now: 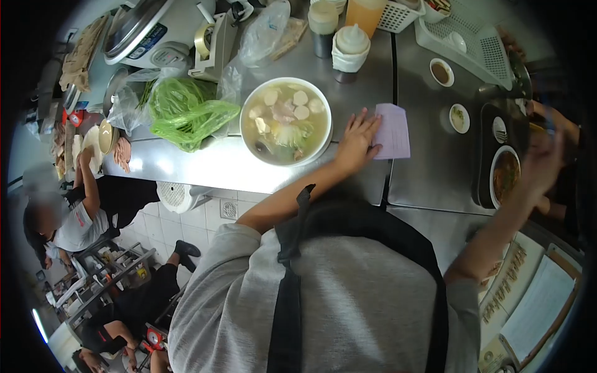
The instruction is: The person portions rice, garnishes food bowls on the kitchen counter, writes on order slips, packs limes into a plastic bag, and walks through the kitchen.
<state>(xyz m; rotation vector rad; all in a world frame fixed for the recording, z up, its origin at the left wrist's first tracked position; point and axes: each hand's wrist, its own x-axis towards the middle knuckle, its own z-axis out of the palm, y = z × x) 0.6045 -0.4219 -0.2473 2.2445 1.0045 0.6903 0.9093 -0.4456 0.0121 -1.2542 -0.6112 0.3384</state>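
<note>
My left hand [357, 144] lies with fingers spread on the steel counter, its fingertips at the left edge of a pink paper slip [393, 132]. Left of it stands a large white bowl [286, 122] of soup with pale round slices, greens and meat. At the right my right hand [542, 163] is raised and smeared by motion, near a black tray [485, 133]. That tray carries a bowl of reddish food [507, 177] and a small white dish [499, 129]. Whether the right hand holds anything is not visible.
Green plastic bags [186, 112], sauce bottles [351, 46] and a white basket [466, 43] stand along the back. Small cups of sauce [441, 73] and garnish [459, 118] sit right of centre. Co-workers are at the left and lower left; another person's hands show at far right.
</note>
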